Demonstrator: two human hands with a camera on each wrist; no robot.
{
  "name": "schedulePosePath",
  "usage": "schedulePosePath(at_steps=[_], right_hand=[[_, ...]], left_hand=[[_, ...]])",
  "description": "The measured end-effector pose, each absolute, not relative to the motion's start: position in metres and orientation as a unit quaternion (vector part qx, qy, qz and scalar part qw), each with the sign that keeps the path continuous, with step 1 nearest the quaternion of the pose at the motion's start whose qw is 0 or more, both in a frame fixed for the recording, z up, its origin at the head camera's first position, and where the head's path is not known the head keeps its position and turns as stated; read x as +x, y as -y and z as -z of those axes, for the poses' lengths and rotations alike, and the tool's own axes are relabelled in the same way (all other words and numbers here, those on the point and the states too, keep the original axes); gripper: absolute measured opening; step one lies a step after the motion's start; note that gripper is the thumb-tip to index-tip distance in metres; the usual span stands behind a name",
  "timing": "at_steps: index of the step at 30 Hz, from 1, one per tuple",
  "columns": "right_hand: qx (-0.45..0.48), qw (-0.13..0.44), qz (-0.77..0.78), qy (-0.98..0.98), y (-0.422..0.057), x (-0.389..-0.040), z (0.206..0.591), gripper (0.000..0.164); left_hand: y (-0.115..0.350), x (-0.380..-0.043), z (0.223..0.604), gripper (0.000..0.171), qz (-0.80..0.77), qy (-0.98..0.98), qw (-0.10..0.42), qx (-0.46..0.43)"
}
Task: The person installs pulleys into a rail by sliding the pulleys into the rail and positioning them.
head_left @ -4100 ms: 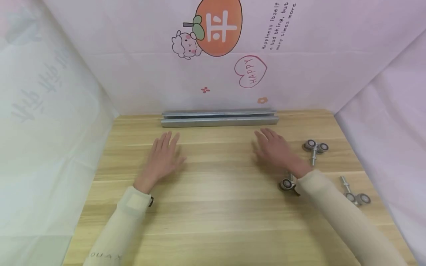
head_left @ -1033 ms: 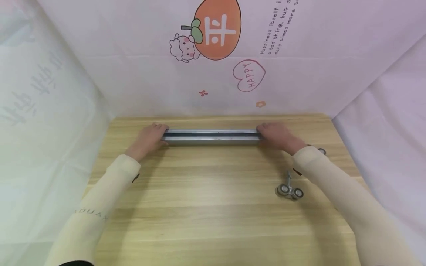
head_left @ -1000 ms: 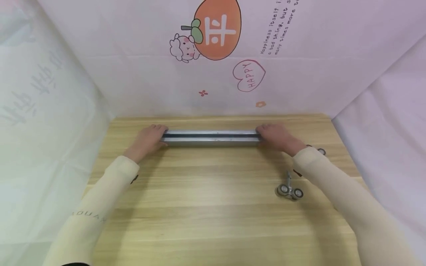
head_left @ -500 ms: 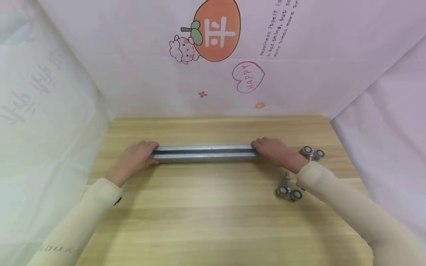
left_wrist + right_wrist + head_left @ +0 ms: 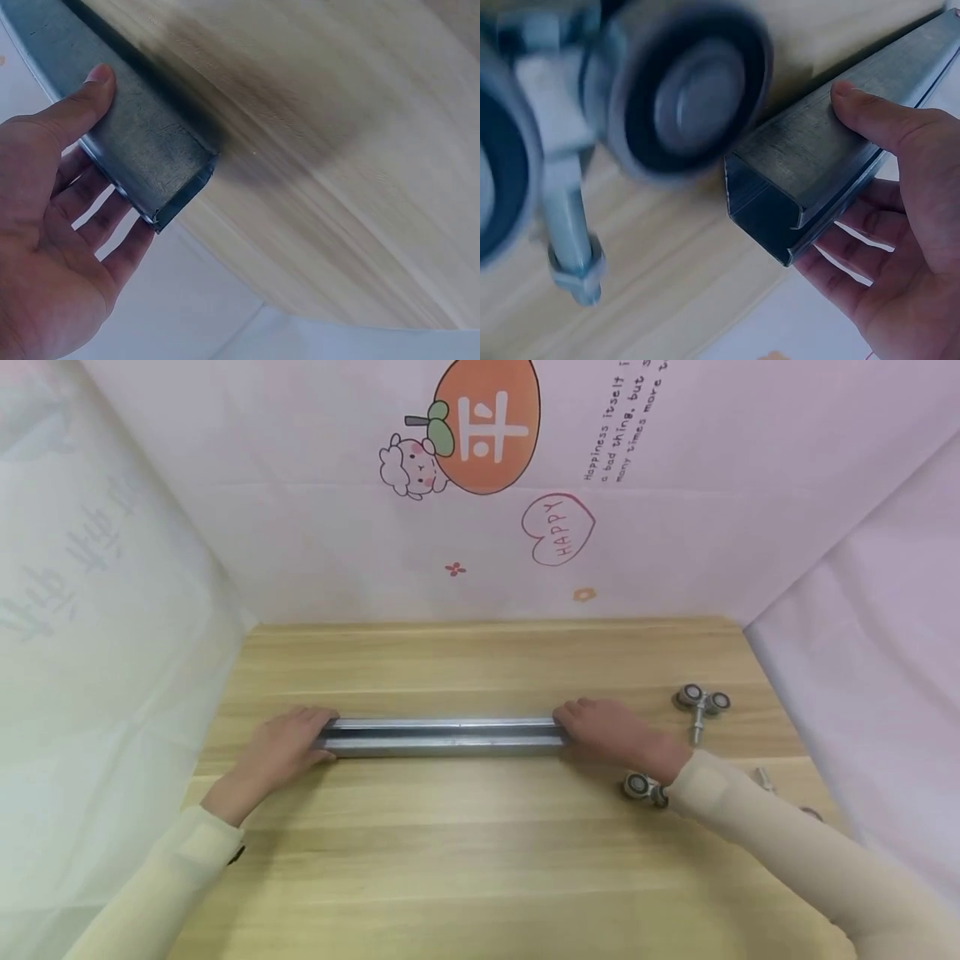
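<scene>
A grey metal sliding-door track (image 5: 442, 748), a channel with a narrow slot along its top, runs left to right across the middle of the table. My left hand (image 5: 281, 752) holds its left end. In the left wrist view the thumb lies on one side of the track (image 5: 142, 127) and the fingers are behind it. The right end is in my right hand (image 5: 611, 733), gripped the same way. The right wrist view shows the hollow open end of the track (image 5: 810, 142), with a roller trolley (image 5: 686, 97) close to the camera.
On the right lie three roller trolleys with bolts: one farther back (image 5: 692, 695), another partly behind my right wrist (image 5: 636, 786), and a third mostly hidden under the sleeve, its bolt (image 5: 763, 779) showing. White printed cloth (image 5: 337, 552) encloses the wooden table (image 5: 450, 877) behind and at the sides.
Both hands went from open above the table to gripping the track's ends. The track has since come from the back edge toward me and slightly left, still crosswise.
</scene>
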State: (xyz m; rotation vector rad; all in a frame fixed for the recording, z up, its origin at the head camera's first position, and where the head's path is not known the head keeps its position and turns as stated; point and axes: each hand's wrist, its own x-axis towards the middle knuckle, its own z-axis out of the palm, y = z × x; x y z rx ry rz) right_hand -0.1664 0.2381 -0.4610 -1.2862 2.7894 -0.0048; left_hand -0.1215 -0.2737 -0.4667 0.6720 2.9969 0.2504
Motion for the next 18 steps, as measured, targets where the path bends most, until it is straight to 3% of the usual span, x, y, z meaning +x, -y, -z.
schedulePosePath(at_steps=[18], right_hand=[[-0.41, 0.053, -0.012, -0.91, -0.232, -0.14, 0.465, 0.044]], left_hand=[[0.282, -0.094, 0.466, 0.064, -0.089, -0.972, 0.04, 0.212]])
